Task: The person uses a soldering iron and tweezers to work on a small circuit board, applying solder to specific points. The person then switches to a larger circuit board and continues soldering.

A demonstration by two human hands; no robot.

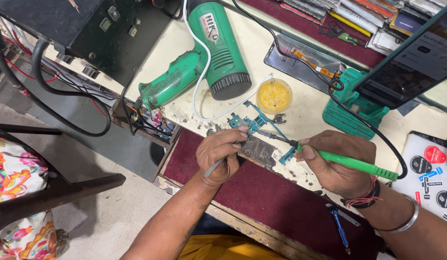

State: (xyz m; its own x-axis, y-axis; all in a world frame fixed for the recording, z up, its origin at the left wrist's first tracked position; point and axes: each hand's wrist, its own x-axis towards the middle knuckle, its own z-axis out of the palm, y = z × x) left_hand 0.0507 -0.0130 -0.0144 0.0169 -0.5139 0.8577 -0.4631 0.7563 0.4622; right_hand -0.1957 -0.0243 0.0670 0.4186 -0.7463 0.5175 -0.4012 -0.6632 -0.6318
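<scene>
My left hand point(219, 153) grips thin metal tweezers point(215, 167) and presses down on a blue-green phone circuit board point(258, 139) lying at the worn bench edge. My right hand point(338, 160) holds a green-handled soldering iron point(359, 164) like a pen, its dark tip touching the board just right of my left fingers. A black cord runs from the iron's rear up across the bench.
A green heat gun point(204, 53) lies at the back left beside a black box with switches point(96, 29). A small tub of yellow paste point(274, 95) sits behind the board. A phone rests on a teal stand point(351, 113). A blue screwdriver point(340, 230) lies on the maroon mat point(262, 197).
</scene>
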